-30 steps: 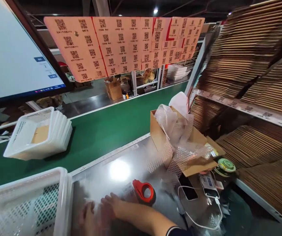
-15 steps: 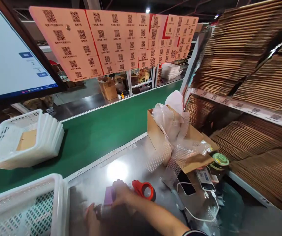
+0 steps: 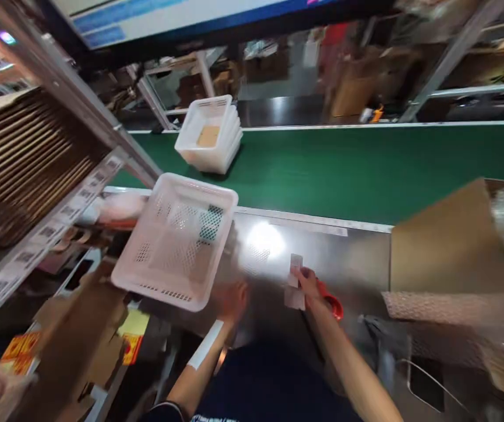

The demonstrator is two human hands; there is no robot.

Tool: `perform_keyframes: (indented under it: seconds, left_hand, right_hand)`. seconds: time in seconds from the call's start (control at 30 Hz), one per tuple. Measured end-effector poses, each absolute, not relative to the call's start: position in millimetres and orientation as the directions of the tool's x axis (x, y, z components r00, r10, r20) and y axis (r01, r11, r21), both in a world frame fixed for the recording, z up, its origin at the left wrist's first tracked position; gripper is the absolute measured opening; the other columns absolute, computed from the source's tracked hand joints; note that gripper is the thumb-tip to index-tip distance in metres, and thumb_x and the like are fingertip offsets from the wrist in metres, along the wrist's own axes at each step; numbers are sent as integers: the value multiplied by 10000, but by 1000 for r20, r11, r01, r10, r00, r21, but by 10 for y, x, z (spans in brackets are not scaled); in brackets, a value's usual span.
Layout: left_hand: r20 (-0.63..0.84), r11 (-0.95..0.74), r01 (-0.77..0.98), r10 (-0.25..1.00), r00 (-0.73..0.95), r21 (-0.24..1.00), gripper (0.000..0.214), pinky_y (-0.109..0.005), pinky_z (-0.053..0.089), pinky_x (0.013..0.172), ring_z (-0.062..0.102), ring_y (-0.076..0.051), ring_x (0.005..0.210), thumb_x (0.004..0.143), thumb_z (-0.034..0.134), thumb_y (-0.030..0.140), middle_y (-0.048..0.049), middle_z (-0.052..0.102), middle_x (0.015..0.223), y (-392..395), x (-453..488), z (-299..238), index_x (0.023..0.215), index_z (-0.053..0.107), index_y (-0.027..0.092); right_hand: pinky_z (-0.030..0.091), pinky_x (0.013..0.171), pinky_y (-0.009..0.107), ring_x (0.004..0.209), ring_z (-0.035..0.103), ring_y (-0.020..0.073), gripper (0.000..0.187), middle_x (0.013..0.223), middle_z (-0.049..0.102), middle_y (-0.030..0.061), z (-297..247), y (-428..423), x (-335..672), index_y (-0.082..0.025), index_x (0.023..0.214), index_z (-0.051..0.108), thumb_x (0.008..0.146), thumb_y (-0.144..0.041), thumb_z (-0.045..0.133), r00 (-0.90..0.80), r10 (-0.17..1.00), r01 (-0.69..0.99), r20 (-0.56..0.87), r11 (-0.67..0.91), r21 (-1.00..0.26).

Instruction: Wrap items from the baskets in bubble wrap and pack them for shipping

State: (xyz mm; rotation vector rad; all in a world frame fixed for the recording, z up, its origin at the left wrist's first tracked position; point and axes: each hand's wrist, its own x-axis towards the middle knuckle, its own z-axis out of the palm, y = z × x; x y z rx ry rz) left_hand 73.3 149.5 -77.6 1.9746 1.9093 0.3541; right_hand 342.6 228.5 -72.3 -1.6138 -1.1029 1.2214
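On the steel bench (image 3: pixel 348 258), the right hand (image 3: pixel 308 282) pinches a pale packet (image 3: pixel 295 299) beside the red dispenser (image 3: pixel 334 306); whether the blurred left hand (image 3: pixel 234 300) grips anything, I cannot tell. Steel spans the gap between them; leftward, the white basket (image 3: pixel 159 249), cropped earlier, now shows whole near the edge of the green belt (image 3: pixel 322 170)

No words or numbers can be read. Square-coded labels (image 3: pixel 47 231) line the front edge of the shelf (image 3: pixel 57 221) at left; the white lettering (image 3: pixel 212 418) on the dark shirt (image 3: pixel 273 387) is cut off, and print on the red-and-yellow packets (image 3: pixel 132 350) is blurred.
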Motion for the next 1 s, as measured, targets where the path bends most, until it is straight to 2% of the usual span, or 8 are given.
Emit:
perform_keyframes:
  seconds: [0.1, 0.17, 0.33, 0.47, 0.6, 0.77, 0.83, 1.0]
  left_hand:
    - [-135, -88, 943, 981, 138, 322, 511, -537, 403, 1253, 494, -352, 1488, 923, 525, 126, -173, 580, 1553, 1024, 697, -934, 1421, 640, 129]
    - [-150, -122, 952, 974, 169, 281, 627, -569, 370, 1271, 381, -346, 1563, 904, 504, 77, -177, 476, 1636, 889, 705, -1027, 1529, 530, 119]
    - [-162, -89, 953, 977, 141, 288, 591, -498, 400, 1247, 421, -313, 1542, 961, 379, 53, -173, 521, 1603, 915, 718, -1206, 1527, 537, 118]
    - [-133, -31, 923, 987, 88, 383, 497, -534, 346, 1285, 391, -315, 1563, 992, 514, 159, -154, 531, 1601, 933, 737, -1269, 1485, 583, 149]
    - [-137, -17, 903, 987, 84, 429, 467, -502, 371, 1280, 416, -291, 1552, 995, 549, 164, -136, 548, 1590, 913, 707, -1250, 1458, 608, 154]
    - [-132, -4, 913, 989, 63, 407, 500, -506, 399, 1261, 407, -281, 1556, 940, 592, 123, -126, 499, 1631, 963, 656, -1136, 1436, 629, 175]
    - [-126, -19, 926, 989, 72, 377, 557, -509, 394, 1265, 383, -275, 1570, 922, 599, 111, -111, 449, 1667, 1049, 674, -1080, 1473, 601, 199]
    - [-140, -76, 951, 982, 123, 299, 547, -581, 321, 1290, 354, -334, 1580, 1000, 514, 163, -120, 408, 1690, 1368, 791, -1003, 1546, 530, 194]
  right_hand:
    - [560, 720, 342, 857, 689, 253, 531, 936, 719, 63, -686, 2497, 3129, -228, 1062, 588, 679, -549, 766, 34, 975, 353, -219, -217, -910]
    - [542, 788, 337, 947, 680, 260, 543, 1036, 717, 81, -609, 2636, 2875, -207, 1090, 602, 668, -480, 808, -92, 984, 562, -151, -74, -824]
    - [494, 908, 355, 1106, 637, 292, 529, 1205, 682, 143, -535, 2948, 2336, -169, 1155, 591, 736, -400, 818, -275, 949, 825, -157, 149, -545]
    - [484, 959, 395, 1150, 620, 331, 616, 1239, 657, 194, -678, 3055, 2176, -134, 1189, 571, 733, -445, 846, -326, 929, 844, -177, 202, -497]
    - [463, 1046, 467, 1276, 566, 374, 693, 1310, 617, 210, -844, 3185, 2343, -134, 1298, 532, 801, -555, 766, -296, 951, 775, -94, 181, -605]
    - [495, 1035, 469, 1253, 591, 306, 514, 1347, 610, 165, -913, 3344, 2717, -200, 1366, 514, 963, -519, 531, -280, 956, 746, -90, 158, -647]
    - [497, 1049, 465, 1240, 605, 308, 541, 1336, 628, 166, -935, 3316, 2730, -187, 1352, 538, 912, -489, 624, -329, 939, 738, -98, 191, -647]
    - [454, 1114, 484, 1325, 549, 382, 900, 1430, 591, 220, -1024, 3184, 2447, -140, 1429, 493, 647, -363, 877, -448, 889, 740, -100, 306, -599]
